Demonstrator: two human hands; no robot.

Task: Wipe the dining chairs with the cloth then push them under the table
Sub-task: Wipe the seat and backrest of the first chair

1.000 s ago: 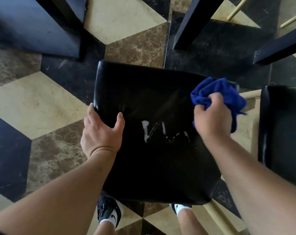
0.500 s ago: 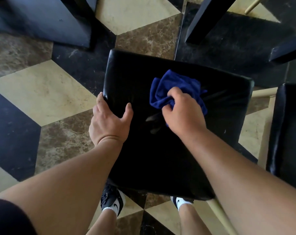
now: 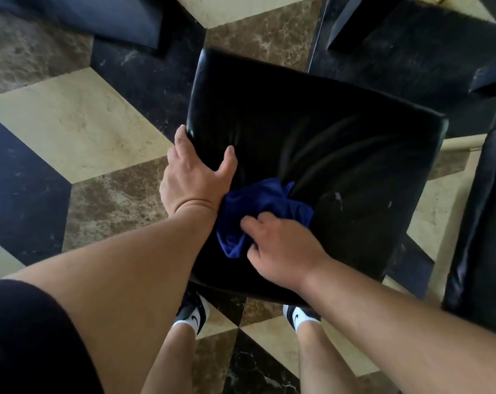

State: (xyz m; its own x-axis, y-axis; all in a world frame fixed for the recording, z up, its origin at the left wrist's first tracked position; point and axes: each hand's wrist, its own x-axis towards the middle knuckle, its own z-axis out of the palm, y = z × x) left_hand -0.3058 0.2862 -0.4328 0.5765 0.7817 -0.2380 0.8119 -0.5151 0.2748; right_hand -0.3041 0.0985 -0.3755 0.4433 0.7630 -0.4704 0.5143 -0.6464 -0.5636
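Observation:
A black padded chair seat [image 3: 340,143] fills the middle of the view, seen from above. My left hand [image 3: 195,177] grips its left edge, thumb on top of the cushion and fingers wrapped over the side. My right hand [image 3: 281,248] presses a crumpled blue cloth [image 3: 258,211] onto the near left part of the seat, right beside my left wrist. Faint wet streaks curve across the cushion beyond the cloth.
A second black chair seat [image 3: 485,237] stands close on the right, with a pale wooden rail [image 3: 457,143] between the two. Dark table legs [image 3: 352,21] rise at the top right and a dark block [image 3: 104,18] at the top left. My feet [image 3: 193,314] are under the seat's near edge.
My right hand has swept the cloth from the seat's far right corner across the middle to the near left. The white smear on the cushion is gone. My left hand kept its grip.

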